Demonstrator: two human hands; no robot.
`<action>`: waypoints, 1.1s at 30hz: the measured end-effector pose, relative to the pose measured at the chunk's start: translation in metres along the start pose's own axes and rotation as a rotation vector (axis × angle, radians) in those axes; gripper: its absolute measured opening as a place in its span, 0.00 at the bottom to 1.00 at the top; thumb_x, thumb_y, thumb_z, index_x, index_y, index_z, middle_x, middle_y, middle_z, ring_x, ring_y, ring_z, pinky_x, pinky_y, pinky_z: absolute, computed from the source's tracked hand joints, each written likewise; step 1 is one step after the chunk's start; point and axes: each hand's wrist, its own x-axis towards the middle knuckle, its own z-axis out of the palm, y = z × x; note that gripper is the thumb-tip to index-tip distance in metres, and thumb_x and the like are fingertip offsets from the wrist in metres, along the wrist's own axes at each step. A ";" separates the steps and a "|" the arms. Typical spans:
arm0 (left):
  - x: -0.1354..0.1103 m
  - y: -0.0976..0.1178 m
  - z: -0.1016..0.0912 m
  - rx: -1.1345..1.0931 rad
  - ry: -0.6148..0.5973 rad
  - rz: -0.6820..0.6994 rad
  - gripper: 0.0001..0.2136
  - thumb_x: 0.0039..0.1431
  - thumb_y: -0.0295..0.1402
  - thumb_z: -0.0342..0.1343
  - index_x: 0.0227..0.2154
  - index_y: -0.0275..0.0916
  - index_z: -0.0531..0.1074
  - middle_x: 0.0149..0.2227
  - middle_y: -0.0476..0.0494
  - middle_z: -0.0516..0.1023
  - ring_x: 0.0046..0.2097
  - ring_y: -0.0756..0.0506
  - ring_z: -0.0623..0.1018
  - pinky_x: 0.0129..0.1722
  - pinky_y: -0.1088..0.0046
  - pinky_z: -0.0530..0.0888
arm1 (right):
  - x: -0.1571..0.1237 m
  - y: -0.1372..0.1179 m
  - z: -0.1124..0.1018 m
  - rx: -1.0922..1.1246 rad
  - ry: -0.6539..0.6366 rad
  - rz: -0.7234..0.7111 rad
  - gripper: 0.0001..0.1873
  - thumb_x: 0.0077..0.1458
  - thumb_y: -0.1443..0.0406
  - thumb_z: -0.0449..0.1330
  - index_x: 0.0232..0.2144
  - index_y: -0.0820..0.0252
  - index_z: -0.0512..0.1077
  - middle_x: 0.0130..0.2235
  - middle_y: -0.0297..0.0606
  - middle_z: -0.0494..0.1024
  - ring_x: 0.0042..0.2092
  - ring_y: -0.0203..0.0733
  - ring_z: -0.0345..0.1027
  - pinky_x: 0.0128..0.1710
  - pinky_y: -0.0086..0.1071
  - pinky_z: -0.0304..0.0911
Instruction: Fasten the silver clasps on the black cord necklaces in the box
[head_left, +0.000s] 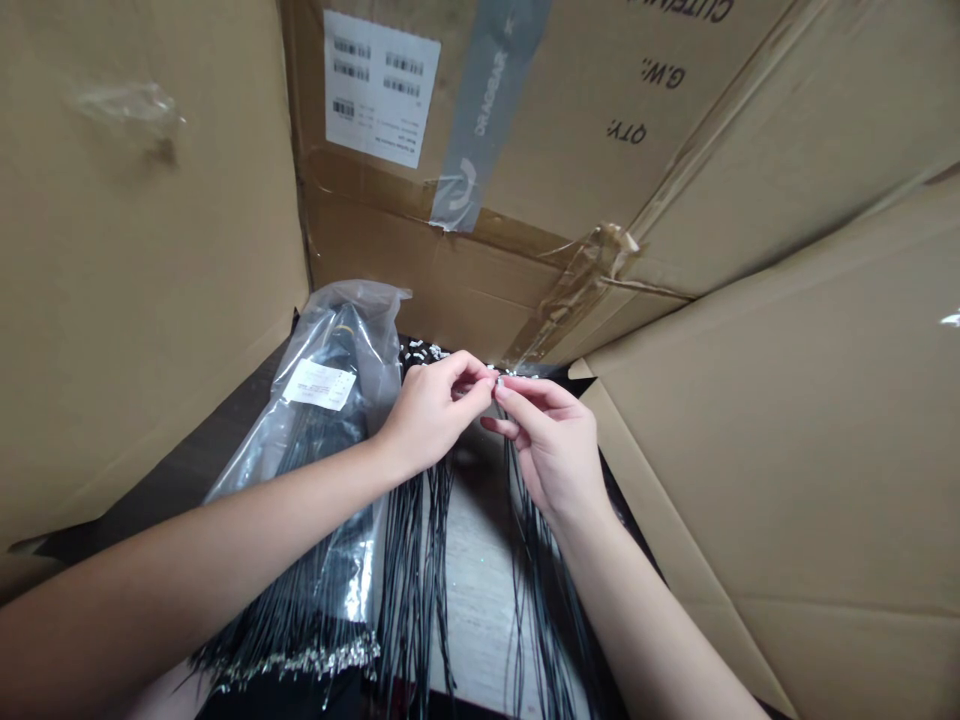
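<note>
My left hand [431, 412] and my right hand [549, 445] meet near the middle of the view, their fingertips pinching thin black wires [412, 560] that hang down in loose strands. The wires' tips are too small to see between my fingers. Small silvery metal terminals [424, 352] lie in a scattered heap just behind my left hand. Under my left forearm, a clear plastic bag [358, 340] with a white label [320, 385] holds more black wires. A row of crimped metal ends [300, 662] shows at the near end of a wire bundle.
Tan cardboard box flaps [780, 430] wall in the left, right and far sides. A box wall [465, 130] ahead carries a barcode sheet [379, 85] and grey tape [480, 110]. A pale surface [476, 600] shows between the hanging wires.
</note>
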 end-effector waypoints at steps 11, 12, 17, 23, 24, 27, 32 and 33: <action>-0.001 -0.002 0.003 -0.055 0.004 0.002 0.06 0.61 0.33 0.57 0.31 0.35 0.71 0.33 0.45 0.80 0.33 0.50 0.78 0.34 0.75 0.74 | -0.001 0.000 0.004 0.031 -0.016 -0.017 0.12 0.37 0.63 0.79 0.27 0.58 0.82 0.35 0.40 0.84 0.37 0.43 0.79 0.36 0.36 0.79; -0.001 -0.002 0.003 -0.057 0.008 0.002 0.06 0.61 0.32 0.57 0.31 0.35 0.71 0.33 0.46 0.80 0.33 0.50 0.78 0.33 0.75 0.74 | -0.001 0.000 0.004 0.031 -0.015 -0.017 0.13 0.37 0.63 0.78 0.27 0.58 0.82 0.35 0.40 0.84 0.37 0.44 0.79 0.36 0.37 0.80; -0.002 -0.005 0.004 -0.073 0.017 0.004 0.06 0.60 0.32 0.57 0.30 0.35 0.72 0.31 0.47 0.79 0.33 0.50 0.78 0.34 0.75 0.74 | -0.001 0.001 0.003 0.010 -0.015 -0.023 0.13 0.38 0.64 0.78 0.28 0.59 0.82 0.35 0.40 0.84 0.37 0.44 0.79 0.37 0.39 0.80; -0.001 -0.004 0.002 -0.084 0.011 -0.003 0.07 0.61 0.33 0.57 0.30 0.35 0.72 0.31 0.47 0.78 0.32 0.50 0.77 0.34 0.75 0.74 | -0.001 0.002 0.000 0.000 -0.029 -0.029 0.12 0.39 0.63 0.78 0.28 0.59 0.82 0.35 0.40 0.83 0.37 0.44 0.79 0.38 0.40 0.80; -0.001 -0.003 0.002 -0.077 0.009 -0.002 0.07 0.61 0.33 0.57 0.30 0.35 0.72 0.30 0.47 0.78 0.32 0.51 0.77 0.33 0.75 0.74 | -0.001 0.001 0.000 0.000 -0.031 -0.023 0.12 0.39 0.63 0.78 0.28 0.59 0.82 0.34 0.40 0.83 0.37 0.44 0.79 0.37 0.40 0.80; 0.000 0.000 0.002 -0.027 0.010 0.009 0.06 0.61 0.32 0.56 0.30 0.35 0.71 0.29 0.48 0.77 0.31 0.51 0.77 0.32 0.77 0.73 | 0.000 -0.001 0.000 -0.005 -0.030 -0.003 0.13 0.38 0.63 0.78 0.28 0.58 0.82 0.33 0.39 0.83 0.35 0.43 0.79 0.36 0.38 0.80; 0.000 0.003 0.002 0.043 0.019 0.062 0.04 0.60 0.30 0.57 0.32 0.35 0.73 0.31 0.48 0.80 0.32 0.51 0.78 0.34 0.77 0.74 | 0.002 -0.005 0.000 0.001 -0.013 0.009 0.13 0.36 0.62 0.78 0.27 0.58 0.81 0.31 0.38 0.82 0.32 0.41 0.76 0.30 0.34 0.78; -0.001 0.004 0.002 0.057 0.022 0.074 0.04 0.60 0.30 0.57 0.32 0.35 0.73 0.31 0.48 0.80 0.32 0.51 0.78 0.34 0.77 0.74 | 0.002 -0.006 0.000 -0.002 -0.020 0.013 0.13 0.36 0.63 0.78 0.27 0.58 0.81 0.31 0.37 0.81 0.32 0.39 0.75 0.29 0.33 0.77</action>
